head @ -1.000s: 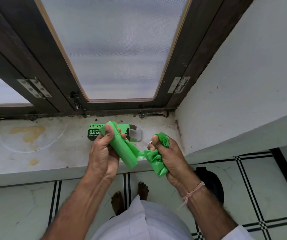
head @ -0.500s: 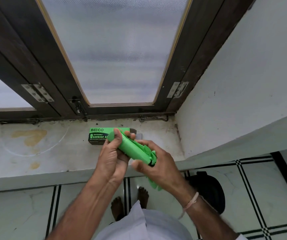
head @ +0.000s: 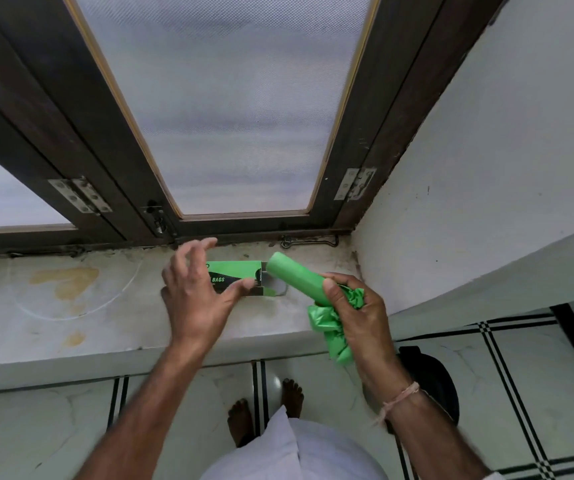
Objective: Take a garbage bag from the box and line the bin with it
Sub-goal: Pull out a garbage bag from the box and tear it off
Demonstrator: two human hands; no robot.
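Gripping the green plastic roll of garbage bags (head: 294,280) plus a crumpled loose green bag (head: 330,327), the right hand (head: 358,317) aims it at the green cardboard box (head: 235,277) on the stained counter (head: 71,306). Left hand (head: 197,292) spread, empty, at the box's nine o'clock. Black round bin (head: 431,379), five o'clock, unlined.

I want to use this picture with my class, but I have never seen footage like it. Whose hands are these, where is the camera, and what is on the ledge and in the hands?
There is no machine: a person wears a camera on the head, looking down at their own arms. The left hand is open, reaching to the green garbage-bag box lying on the stained windowsill. The right hand grips a green roll of bags together with one loose crumpled bag. Below are bare feet, the tiled floor and a dark object, probably the bin.
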